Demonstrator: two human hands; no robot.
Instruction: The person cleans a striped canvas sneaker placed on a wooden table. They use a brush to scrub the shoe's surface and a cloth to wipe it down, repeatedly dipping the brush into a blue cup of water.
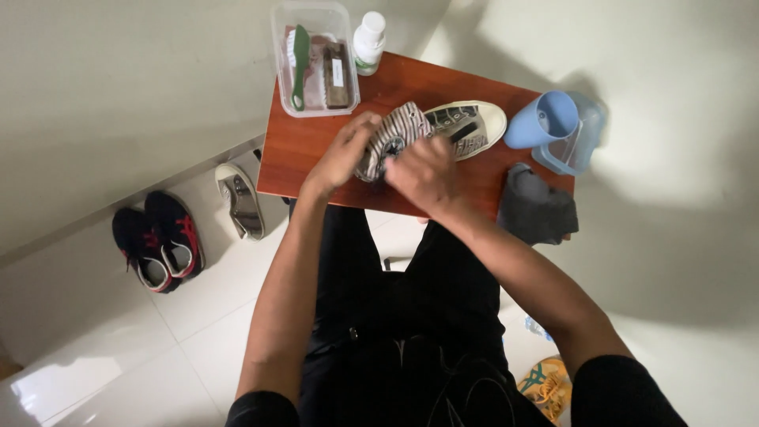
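Reddish wooden table [316, 158]; striped grey high-top sneaker [443, 126] on its side, left hand [344, 150] and right hand [423, 170] clasped around its ankle.

Left hand [344, 154], right hand [423, 170] close together, fingers curled.

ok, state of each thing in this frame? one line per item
left hand: gripping the striped sneaker
right hand: closed on the same sneaker
striped sneaker: held on the table, tilted on its side
clear box: lid off, brushes lying inside
white bottle: upright, capped
blue jug: tipped on its side
dark cloth: crumpled at the table edge
black-and-red shoes: paired on the floor
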